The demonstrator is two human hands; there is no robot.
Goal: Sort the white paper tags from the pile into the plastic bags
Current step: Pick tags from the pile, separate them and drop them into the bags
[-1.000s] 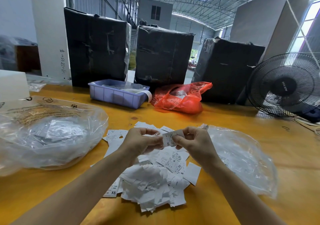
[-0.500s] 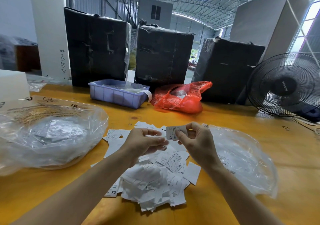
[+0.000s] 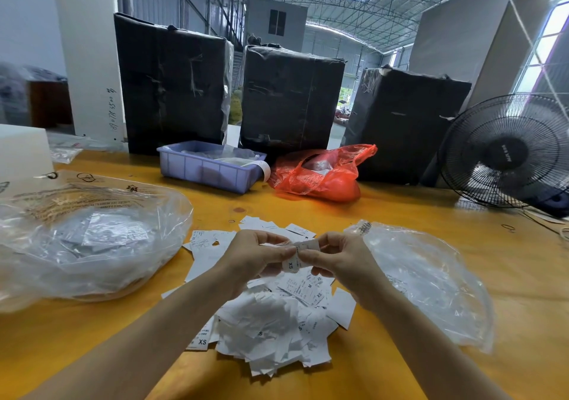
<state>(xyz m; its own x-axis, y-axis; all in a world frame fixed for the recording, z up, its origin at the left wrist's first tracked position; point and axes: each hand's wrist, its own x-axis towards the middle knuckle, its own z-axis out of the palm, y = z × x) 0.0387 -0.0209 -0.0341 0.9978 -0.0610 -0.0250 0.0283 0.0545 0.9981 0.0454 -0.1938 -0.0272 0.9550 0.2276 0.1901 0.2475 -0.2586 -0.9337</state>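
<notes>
The left hand [image 3: 252,256] has come back up to meet the right hand [image 3: 338,256]: half a second ago the right alone held the XS tag [image 3: 297,256] aloft, and now both pinch it between thumb and fingertips just above the pile, which reads to me as checking its size before it goes into a bag. Well out to the left of the left hand slumps the big clear plastic bag [image 3: 92,239], crinkly and glossy, its film printed with warning text, tags showing grey through it. Just right of the right hand lies a flatter clear bag [image 3: 431,282], wrinkled and shiny. Under both wrists spreads the pile of white paper tags [image 3: 271,322], thin matte rectangles lying at all angles on the smooth yellow-orange tabletop [image 3: 508,276]. The pinched tag itself is bent where the fingers hold it.
</notes>
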